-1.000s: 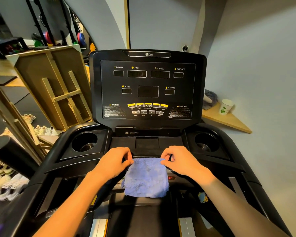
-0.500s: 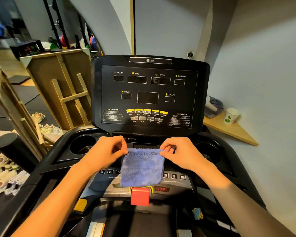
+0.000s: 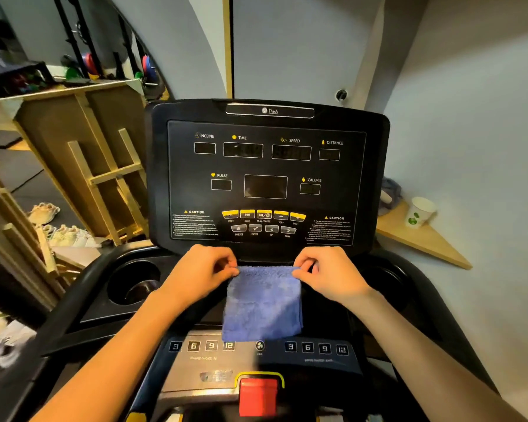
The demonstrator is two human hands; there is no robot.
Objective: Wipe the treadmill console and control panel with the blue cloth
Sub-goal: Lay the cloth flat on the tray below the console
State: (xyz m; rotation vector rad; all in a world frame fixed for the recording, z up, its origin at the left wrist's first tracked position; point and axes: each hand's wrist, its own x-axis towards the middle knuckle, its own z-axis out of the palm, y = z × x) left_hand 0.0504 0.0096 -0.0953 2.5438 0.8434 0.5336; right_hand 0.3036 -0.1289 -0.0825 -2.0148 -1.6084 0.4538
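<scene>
The blue cloth (image 3: 262, 303) hangs flat in front of me, just below the upright black console (image 3: 265, 175) with its dark displays and yellow buttons. My left hand (image 3: 203, 272) pinches the cloth's top left corner and my right hand (image 3: 326, 274) pinches the top right corner. The cloth's lower edge reaches the control panel (image 3: 314, 350), where numbered keys 3, 6, 9, 12 sit in two rows on either side of a fan button. A red stop button (image 3: 258, 395) sits below that panel.
A round cup holder (image 3: 134, 284) lies left of my hands. A wooden frame (image 3: 104, 175) leans at the left, with shoes on the floor beside it. At the right a wooden corner shelf (image 3: 421, 239) carries a paper cup (image 3: 419, 213). The wall is close on the right.
Both hands have lifted the cloth up from the lower panel toward the console's bottom edge. The view has tilted, so the numbered keys and red stop button now show.
</scene>
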